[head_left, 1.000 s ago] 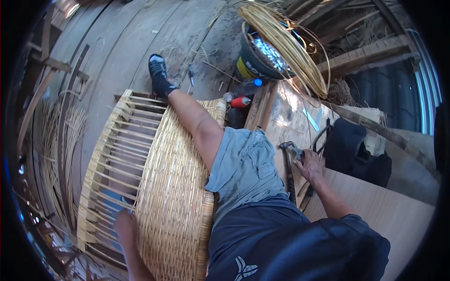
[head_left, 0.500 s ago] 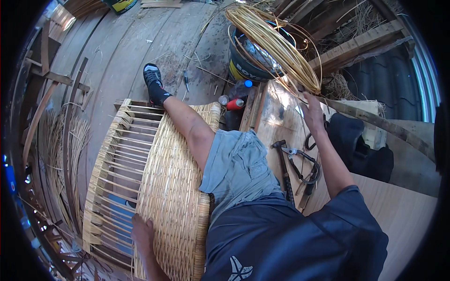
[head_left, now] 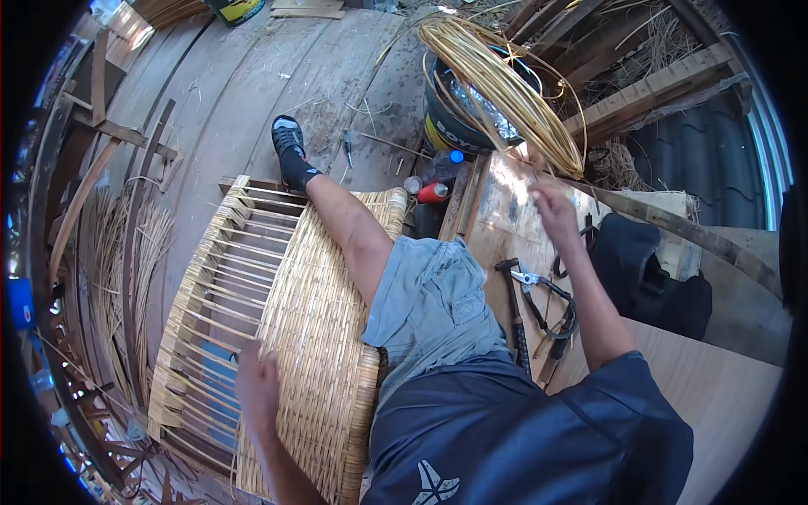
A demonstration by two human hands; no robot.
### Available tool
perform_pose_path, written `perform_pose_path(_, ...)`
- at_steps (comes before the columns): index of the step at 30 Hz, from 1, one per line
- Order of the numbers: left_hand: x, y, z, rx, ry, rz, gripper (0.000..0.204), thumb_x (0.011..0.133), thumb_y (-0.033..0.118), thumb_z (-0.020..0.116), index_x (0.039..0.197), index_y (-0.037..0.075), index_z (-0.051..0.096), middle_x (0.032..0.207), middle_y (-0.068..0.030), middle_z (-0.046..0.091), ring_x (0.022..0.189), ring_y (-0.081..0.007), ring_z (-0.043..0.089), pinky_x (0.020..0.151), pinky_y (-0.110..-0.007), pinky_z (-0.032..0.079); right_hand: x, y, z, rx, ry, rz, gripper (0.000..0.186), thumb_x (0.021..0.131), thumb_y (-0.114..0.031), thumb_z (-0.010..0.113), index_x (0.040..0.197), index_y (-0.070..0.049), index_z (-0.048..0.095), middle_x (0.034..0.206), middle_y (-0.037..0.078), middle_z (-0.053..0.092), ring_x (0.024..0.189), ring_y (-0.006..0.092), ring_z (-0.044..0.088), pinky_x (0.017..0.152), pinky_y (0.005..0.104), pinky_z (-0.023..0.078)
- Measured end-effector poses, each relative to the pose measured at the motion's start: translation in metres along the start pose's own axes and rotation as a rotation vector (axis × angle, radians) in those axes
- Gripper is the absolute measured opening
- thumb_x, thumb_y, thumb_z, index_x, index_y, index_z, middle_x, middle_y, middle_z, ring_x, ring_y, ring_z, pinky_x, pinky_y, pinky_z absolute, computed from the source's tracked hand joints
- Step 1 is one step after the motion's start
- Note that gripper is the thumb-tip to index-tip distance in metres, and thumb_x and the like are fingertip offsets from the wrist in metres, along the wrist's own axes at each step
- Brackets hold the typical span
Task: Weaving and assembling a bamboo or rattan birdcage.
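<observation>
A woven rattan panel [head_left: 311, 337] on a wooden frame lies under my outstretched leg. Its left part shows bare rods [head_left: 248, 261] running across to a wrapped frame edge [head_left: 189, 316]. Over the boundary between weave and rods hovers my left hand [head_left: 257, 385], smeared by motion; what its fingers do is unclear. My right hand [head_left: 557, 217] is raised over the wooden board on the right, fingers pinched together at a thin, blurred rattan strand beside the coil. That large coil of rattan [head_left: 505, 93] leans across a dark bucket [head_left: 454, 126].
A hammer [head_left: 515, 316] and pruning shears [head_left: 539, 282] lie on the board [head_left: 497, 215] by my right thigh. Near the bucket are a blue-capped bottle [head_left: 450, 162] and a red-topped container [head_left: 433, 193]. A black bag [head_left: 627, 252] rests at right; loose strands [head_left: 105, 252] lie at left.
My left hand has lifted up along the panel from the rods' edge. My right hand has drawn back slightly toward me from the coil. The whole view has shifted a little.
</observation>
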State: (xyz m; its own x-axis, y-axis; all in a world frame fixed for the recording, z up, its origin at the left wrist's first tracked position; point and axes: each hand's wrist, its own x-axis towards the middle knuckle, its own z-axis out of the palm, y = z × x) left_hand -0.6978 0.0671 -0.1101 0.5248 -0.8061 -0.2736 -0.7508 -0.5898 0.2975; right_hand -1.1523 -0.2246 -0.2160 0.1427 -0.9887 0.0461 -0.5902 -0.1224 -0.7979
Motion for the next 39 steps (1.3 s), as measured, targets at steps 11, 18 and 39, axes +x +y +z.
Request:
perform_pose_path(11,0.022,0.138,0.059,-0.219,-0.288,0.386,0.034,0.089,0.022,0.056,0.115,0.001,0.055,0.111,-0.0189,0.061,0.095,-0.0356,0.061,0.082,-0.043,0.048,0.034,-0.105,0.023,0.239,0.118,-0.302,0.038,0.084,-0.004,0.061,0.121,-0.003,0.052,0.108,0.017,0.058,0.098,0.0267,0.06,0.085,0.0379,0.048)
perform_pose_path(18,-0.001,0.127,0.077,-0.282,-0.366,0.27,0.035,0.09,0.023,0.055,0.116,0.0,0.056,0.115,-0.0199,0.06,0.099,-0.037,0.06,0.084,-0.043,0.048,0.171,-0.032,0.134,-0.39,0.186,-0.176,0.051,0.078,-0.02,0.067,0.123,0.0,0.053,0.125,0.025,0.053,0.114,0.038,0.052,0.099,0.0436,0.041)
perform_pose_path(39,0.007,0.107,0.067,-0.423,-0.363,0.071,0.029,0.09,0.014,0.056,0.114,-0.001,0.056,0.108,-0.0191,0.061,0.09,-0.0326,0.062,0.076,-0.039,0.05,0.187,0.041,-0.035,0.489,0.017,0.364,0.018,0.089,-0.022,0.061,0.077,-0.008,0.061,0.064,0.001,0.058,0.052,0.0097,0.053,0.046,0.0242,0.04)
